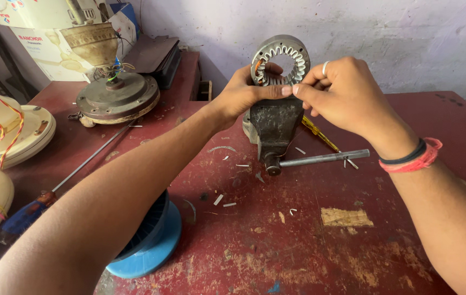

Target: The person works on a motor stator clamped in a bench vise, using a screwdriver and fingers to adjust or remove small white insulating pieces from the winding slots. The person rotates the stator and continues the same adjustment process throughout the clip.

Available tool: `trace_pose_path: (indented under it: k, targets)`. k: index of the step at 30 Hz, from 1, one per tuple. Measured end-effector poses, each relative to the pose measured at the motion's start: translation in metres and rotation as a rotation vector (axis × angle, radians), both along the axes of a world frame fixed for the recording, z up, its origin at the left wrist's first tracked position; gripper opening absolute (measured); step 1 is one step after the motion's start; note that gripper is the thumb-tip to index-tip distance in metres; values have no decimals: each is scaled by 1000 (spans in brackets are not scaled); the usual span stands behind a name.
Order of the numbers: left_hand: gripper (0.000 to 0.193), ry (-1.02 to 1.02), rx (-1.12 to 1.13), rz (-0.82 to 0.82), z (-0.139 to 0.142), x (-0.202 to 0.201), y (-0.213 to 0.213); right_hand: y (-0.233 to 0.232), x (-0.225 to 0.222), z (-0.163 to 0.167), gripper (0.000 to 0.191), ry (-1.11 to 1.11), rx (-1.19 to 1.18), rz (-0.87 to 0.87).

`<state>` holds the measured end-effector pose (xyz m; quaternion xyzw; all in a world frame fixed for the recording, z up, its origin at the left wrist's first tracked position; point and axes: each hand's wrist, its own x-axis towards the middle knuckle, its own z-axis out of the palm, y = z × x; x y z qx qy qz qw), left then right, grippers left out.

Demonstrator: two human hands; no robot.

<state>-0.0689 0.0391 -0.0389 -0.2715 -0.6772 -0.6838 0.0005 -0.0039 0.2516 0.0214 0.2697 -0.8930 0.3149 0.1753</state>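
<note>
both hands, left hand [244, 90] and right hand [342, 95], pinch a grey toothed metal stator ring [280, 59] clamped upright in a dark iron vise [272, 128] on a worn red table [298, 240] before a pale plastered wall [396, 33].

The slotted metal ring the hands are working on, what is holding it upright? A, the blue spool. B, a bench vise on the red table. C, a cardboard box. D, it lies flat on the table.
B: the slotted metal ring stands on edge in the top of the dark bench vise, with the left hand and right hand pinching at its lower rim.
</note>
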Motion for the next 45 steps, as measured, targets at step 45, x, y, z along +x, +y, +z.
trace_pose_path:
  k: [45]
  targets:
    - [49, -150, 208, -86, -3, -8, 0, -10, 0, -18, 13, 369, -64, 60]
